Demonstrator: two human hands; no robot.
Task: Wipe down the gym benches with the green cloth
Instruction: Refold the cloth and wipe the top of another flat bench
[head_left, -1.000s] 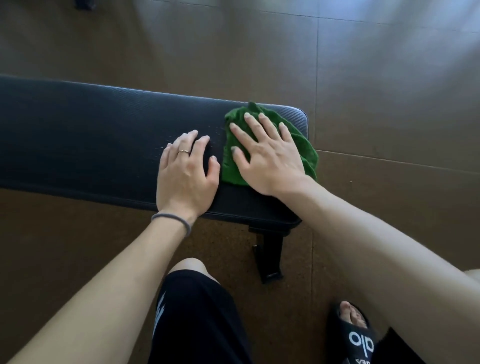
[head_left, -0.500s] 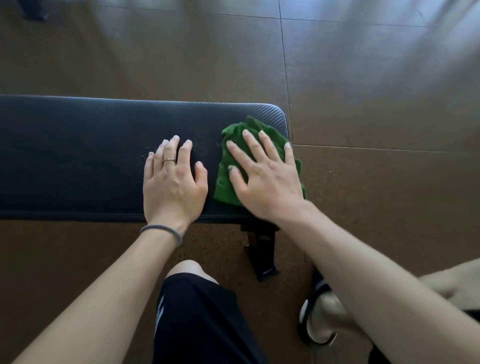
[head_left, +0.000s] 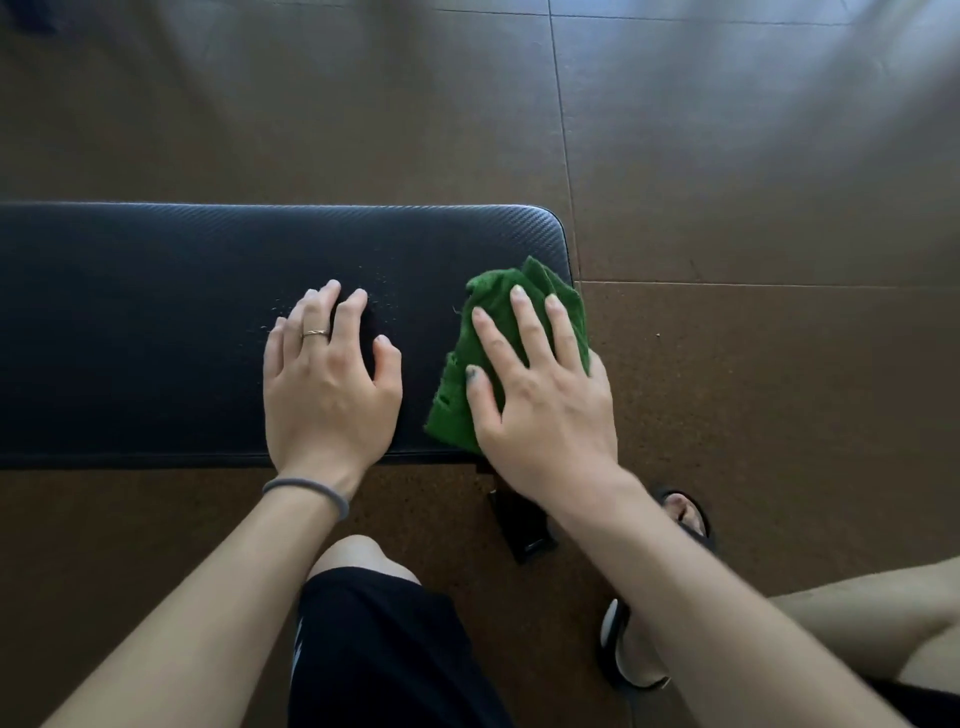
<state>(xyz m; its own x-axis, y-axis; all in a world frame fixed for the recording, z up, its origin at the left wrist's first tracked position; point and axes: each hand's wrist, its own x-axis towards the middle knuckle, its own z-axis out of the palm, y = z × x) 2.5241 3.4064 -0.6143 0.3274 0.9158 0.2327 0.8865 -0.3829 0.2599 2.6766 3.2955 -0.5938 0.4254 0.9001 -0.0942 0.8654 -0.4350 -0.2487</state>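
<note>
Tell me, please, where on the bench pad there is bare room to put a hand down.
The bench pad is bare left of the left hand, and along its far edge beyond both hands. The right end is crowded: the right hand presses the green cloth there.

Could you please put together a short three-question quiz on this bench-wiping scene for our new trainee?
1. True or false: the right hand presses the crumpled green cloth flat-fingered.
2. At which end of the black padded gym bench does the cloth lie: A) left, B) middle, C) right?
3. What does the left hand touch?

Key: 1 true; 2 C; 3 only the bare bench top, beside the cloth.
</note>
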